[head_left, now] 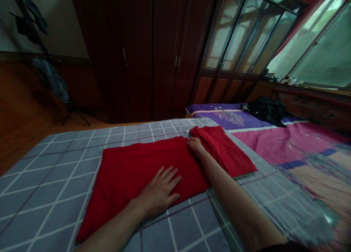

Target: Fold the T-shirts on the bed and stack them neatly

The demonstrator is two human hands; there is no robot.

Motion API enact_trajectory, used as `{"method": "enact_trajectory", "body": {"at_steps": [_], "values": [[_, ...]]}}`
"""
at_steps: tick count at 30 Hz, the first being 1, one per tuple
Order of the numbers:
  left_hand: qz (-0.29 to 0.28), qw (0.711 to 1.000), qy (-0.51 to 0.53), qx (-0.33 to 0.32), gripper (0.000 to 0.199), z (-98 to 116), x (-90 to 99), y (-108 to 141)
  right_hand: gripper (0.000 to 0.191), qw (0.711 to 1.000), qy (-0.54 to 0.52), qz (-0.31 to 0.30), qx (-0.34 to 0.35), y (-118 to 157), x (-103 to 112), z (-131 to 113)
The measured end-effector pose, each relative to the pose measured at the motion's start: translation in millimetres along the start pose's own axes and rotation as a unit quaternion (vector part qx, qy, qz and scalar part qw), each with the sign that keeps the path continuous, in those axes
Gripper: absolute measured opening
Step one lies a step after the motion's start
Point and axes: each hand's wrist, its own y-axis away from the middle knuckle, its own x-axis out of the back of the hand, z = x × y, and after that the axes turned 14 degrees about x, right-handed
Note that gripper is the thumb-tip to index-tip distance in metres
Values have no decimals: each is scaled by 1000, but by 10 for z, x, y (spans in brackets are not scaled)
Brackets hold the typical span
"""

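A red cloth (120, 175) lies flat and folded on the grey checked sheet (55, 164). My left hand (160, 191) rests palm down on its near middle part, fingers spread. At the cloth's far right corner, my right hand (195, 145) has its fingers bent together on the red edge. Just right of that hand lies a narrower folded red piece (227, 151), wrinkled along its left side; whether it joins the larger cloth is hidden by my right forearm.
Beyond the sheet stands a dark wardrobe (137, 61). A purple and pink bedspread (263, 135) with a black garment (267, 109) on it lies to the right. A stand with hanging clothes (52, 80) is at the far left.
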Motion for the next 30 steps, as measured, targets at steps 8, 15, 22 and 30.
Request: {"method": "enact_trajectory", "body": {"at_steps": [8, 15, 22, 30], "values": [[18, 999, 27, -11, 58, -47, -41, -5, 33, 968, 223, 71, 95, 231, -1, -205], [7, 999, 29, -13, 63, -40, -29, 10, 51, 916, 324, 3, 237, 302, -220, -257], [78, 982, -24, 167, 70, -555, 247, 1, 67, 872, 378, 1, 311, 408, -334, -224], [94, 935, -54, 338, 84, -1178, 233, 45, 72, 872, 363, -26, 327, 476, -440, -113]]}}
